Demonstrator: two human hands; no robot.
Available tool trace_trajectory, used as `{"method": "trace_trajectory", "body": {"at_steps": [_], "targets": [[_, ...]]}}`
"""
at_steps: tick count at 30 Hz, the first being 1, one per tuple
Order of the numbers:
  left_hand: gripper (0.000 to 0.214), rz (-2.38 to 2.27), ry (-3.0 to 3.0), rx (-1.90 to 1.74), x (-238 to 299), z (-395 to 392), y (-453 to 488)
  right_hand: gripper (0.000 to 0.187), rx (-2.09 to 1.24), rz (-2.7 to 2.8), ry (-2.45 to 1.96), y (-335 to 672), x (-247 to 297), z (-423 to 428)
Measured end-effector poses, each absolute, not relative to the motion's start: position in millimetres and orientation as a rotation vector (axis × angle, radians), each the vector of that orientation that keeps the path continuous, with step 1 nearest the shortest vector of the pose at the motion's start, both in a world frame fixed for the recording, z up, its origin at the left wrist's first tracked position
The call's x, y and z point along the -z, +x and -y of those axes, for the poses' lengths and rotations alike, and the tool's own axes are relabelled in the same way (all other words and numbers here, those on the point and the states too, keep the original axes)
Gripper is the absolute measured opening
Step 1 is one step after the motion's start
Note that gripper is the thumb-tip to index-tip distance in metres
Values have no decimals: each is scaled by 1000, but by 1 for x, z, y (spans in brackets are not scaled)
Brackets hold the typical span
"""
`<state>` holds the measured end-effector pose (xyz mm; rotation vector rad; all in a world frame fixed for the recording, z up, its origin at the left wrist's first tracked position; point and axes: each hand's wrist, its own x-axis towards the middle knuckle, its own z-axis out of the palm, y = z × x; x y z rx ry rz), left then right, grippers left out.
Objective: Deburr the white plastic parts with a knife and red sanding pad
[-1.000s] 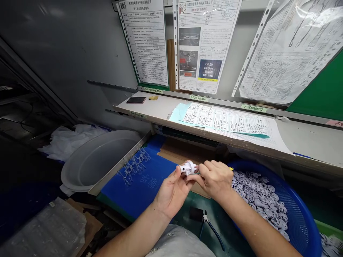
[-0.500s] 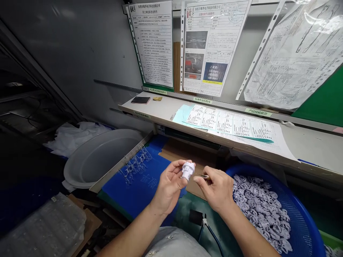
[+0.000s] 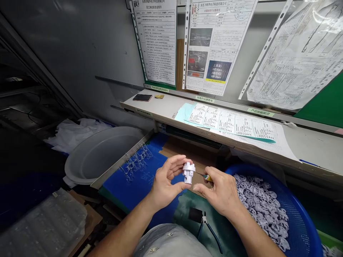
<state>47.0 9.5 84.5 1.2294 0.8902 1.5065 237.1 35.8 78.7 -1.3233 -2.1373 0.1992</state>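
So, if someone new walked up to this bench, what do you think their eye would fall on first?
Most likely the white plastic part held up at the centre by the left hand, beside the small yellow-handled knife in the right hand. Next comes the blue basket of white parts at lower right, then the printed sheets hanging on the wall above.

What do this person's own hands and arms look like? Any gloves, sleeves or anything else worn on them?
The left hand and right hand are bare: no gloves, and no ring or watch shows. The left forearm and right forearm are bare too, with no sleeve in view. Between them, below, shows a pale grey garment with small flower-like marks.
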Motion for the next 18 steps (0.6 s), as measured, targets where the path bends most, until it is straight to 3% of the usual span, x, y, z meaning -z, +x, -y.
{"method": "trace_trajectory", "body": {"at_steps": [18], "targets": [[65,-883,1241,-1430,-83,-9,49,66,-58,2177,-1340,235,-71,-28]]}}
